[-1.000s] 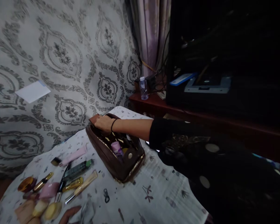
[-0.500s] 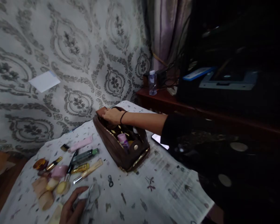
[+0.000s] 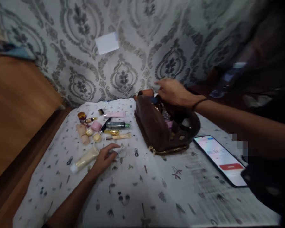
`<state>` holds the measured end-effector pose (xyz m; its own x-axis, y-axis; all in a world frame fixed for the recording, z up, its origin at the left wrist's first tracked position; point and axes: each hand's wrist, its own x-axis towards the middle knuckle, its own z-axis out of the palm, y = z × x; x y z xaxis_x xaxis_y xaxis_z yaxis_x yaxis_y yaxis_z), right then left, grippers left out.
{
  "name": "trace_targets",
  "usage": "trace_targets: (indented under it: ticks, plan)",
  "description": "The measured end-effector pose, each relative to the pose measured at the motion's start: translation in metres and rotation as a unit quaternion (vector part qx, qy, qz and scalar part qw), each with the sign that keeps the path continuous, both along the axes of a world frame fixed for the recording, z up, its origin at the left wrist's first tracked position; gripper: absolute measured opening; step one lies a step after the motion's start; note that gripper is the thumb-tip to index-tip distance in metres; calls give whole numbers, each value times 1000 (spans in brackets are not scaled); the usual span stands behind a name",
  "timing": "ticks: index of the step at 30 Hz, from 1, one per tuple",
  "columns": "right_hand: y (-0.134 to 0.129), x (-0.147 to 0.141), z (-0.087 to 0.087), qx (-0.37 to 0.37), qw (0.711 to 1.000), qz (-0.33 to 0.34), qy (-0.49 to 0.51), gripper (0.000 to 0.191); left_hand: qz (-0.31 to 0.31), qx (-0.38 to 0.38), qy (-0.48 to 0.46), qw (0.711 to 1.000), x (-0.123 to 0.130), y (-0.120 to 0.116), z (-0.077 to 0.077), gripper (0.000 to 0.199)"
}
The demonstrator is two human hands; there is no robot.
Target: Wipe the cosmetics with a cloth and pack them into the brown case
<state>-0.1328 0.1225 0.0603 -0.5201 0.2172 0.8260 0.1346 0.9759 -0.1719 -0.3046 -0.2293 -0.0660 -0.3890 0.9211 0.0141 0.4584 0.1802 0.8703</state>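
Observation:
A dark brown zip bag (image 3: pixel 152 126) lies unzipped on the patterned cloth, with small items inside. My right hand (image 3: pixel 174 91) is over the bag's far rim, index finger stretched toward the wall; nothing shows in it. Between the thumb and fingers of my left hand (image 3: pixel 107 157) is a crumpled whitish wipe (image 3: pixel 120 151), resting on the cloth. Left of the bag lie several cosmetics: a pink tube (image 3: pixel 116 114), a dark green bottle (image 3: pixel 117 124), a gold tube (image 3: pixel 112 132), a beige slim tube (image 3: pixel 123 136) and a cream tube (image 3: pixel 85 159) beside my left hand.
A phone (image 3: pixel 219 158) with a lit screen lies right of the bag, partly under my right sleeve. A clear bottle (image 3: pixel 228 79) stands at the back right. Behind the cloth is a patterned wall (image 3: pixel 123 76); a wooden panel (image 3: pixel 19 107) stands at the left.
The view has turned left and down. My right hand has risen out of the bag to its far rim, its index finger now extended. My left hand still has the wipe.

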Motion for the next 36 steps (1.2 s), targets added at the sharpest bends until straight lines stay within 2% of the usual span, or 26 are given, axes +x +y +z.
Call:
trace_targets:
  ticks: [2, 3, 4, 7, 8, 10, 13, 15, 18, 21, 24, 27, 29, 31, 33, 35, 36]
  plan:
    - [-30, 2, 19, 1, 1000, -22, -18, 20, -27, 29, 41, 998, 1, -1, 1, 30]
    - [-50, 2, 27, 8, 998, -52, -33, 27, -38, 46, 64, 996, 2, -1, 2, 29]
    - [-74, 2, 33, 20, 998, -54, -36, 28, -50, 57, 83, 994, 3, -2, 4, 28]
    - [-143, -5, 32, 11, 999, 41, -30, 25, -65, 66, 126, 988, 1, -7, 16, 28]
    - [-162, -10, 25, 5, 996, 86, -30, 24, -63, 66, 144, 985, -2, -11, 22, 28]
    - [-189, -23, 3, -52, 986, 149, -58, 26, -38, 75, 198, 977, -11, -24, 37, 28]
    - [-215, -49, -38, -162, 963, 186, -109, 26, 52, 83, 299, 949, -31, -53, 58, 28]
    - [-232, -68, -65, -216, 939, 203, -177, 25, 103, 47, 356, 927, -43, -75, 62, 31]
    - [-264, -92, -97, -260, 899, 240, -259, 27, 144, -15, 435, 889, -53, -105, 50, 30]
    - [-295, -109, -118, -278, 875, 260, -301, 24, 132, -45, 455, 879, -52, -123, 23, 30]
    - [-311, -117, -129, -330, 861, 261, -285, 23, 137, -73, 454, 877, -49, -129, 1, 39]
    - [-311, -118, -136, -418, 833, 258, -254, 21, 149, -62, 412, 897, -49, -129, -5, 38]
    - [-309, -117, -141, -493, 791, 271, -241, 18, 159, -33, 354, 921, -51, -127, -3, 36]
    - [-309, -115, -145, -577, 731, 289, -223, 17, 174, 3, 283, 943, -52, -123, 2, 37]
    - [-311, -111, -147, -648, 671, 305, -193, 26, 183, 30, 199, 962, -50, -118, 8, 37]
    - [-313, -106, -145, -688, 636, 314, -152, 39, 179, 49, 126, 975, -42, -110, 12, 38]
    - [-314, -103, -144, -695, 634, 313, -130, 45, 175, 59, 105, 977, -35, -105, 14, 39]
